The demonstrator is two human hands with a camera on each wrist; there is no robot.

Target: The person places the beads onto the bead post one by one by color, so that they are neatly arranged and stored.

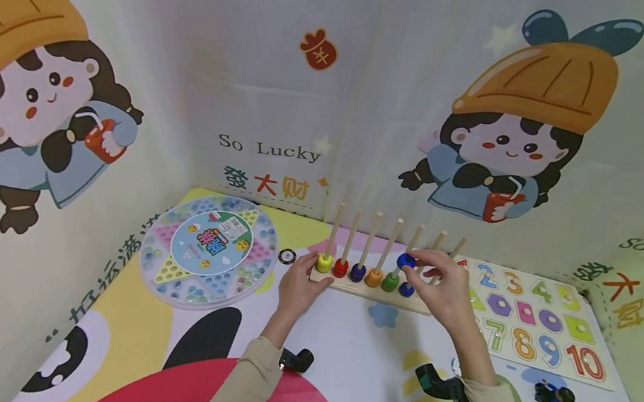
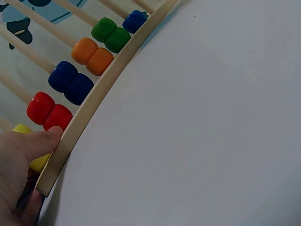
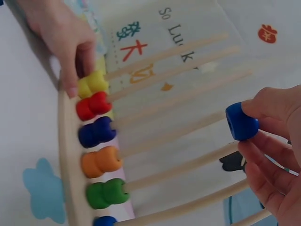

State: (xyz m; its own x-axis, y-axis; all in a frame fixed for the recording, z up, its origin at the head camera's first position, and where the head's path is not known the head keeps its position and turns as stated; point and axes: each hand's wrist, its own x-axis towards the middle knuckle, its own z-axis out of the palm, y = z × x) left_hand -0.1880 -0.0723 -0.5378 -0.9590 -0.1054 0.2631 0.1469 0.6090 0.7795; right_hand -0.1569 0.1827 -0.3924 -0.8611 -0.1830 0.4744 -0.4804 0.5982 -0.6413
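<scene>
A wooden peg rack (image 1: 373, 293) stands on the table, with a row of upright dowels along its base. At its left end my left hand (image 1: 298, 289) grips the base, thumb in front beside the yellow beads (image 3: 92, 84). In the right wrist view, my right hand (image 3: 275, 141) pinches a blue bead (image 3: 242, 121) between thumb and fingers, off the pegs and near the dowel tops. Pairs of red (image 2: 49, 111), dark blue (image 2: 70, 83), orange (image 2: 92, 56) and green beads (image 2: 111, 35) sit low on their dowels. A single blue bead (image 2: 135, 21) follows the green pair.
Left of the rack lies a round marble board game (image 1: 209, 253), near a small black ring (image 1: 287, 256). A number puzzle board (image 1: 539, 325) lies to the right, with a small dark toy figure (image 1: 553, 396) in front of it. A printed curtain (image 1: 375, 117) hangs behind.
</scene>
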